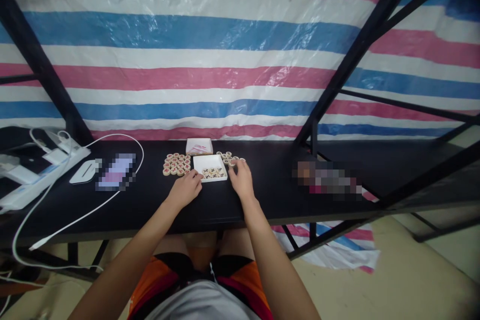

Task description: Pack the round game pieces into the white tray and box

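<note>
A small white tray (208, 162) lies on the black table (270, 195) with several round wooden game pieces (213, 173) in it. My left hand (186, 188) rests at the tray's left front corner, fingers curled, fingertips touching the rim. Just right of the tray, my right hand (242, 178) reaches into a loose cluster of pieces (226, 156), its fingers closed round one small piece. A neat block of red-marked pieces (176, 164) lies left of the tray. Behind the tray sits a second white box (199, 146).
A white power strip (33, 180) with plugs and cables runs along the table's left end, next to a white mouse-shaped object (84, 171) and a blurred phone (115, 171). A blurred object (328, 178) lies at the right. Black frame bars (356, 50) rise before a striped tarpaulin.
</note>
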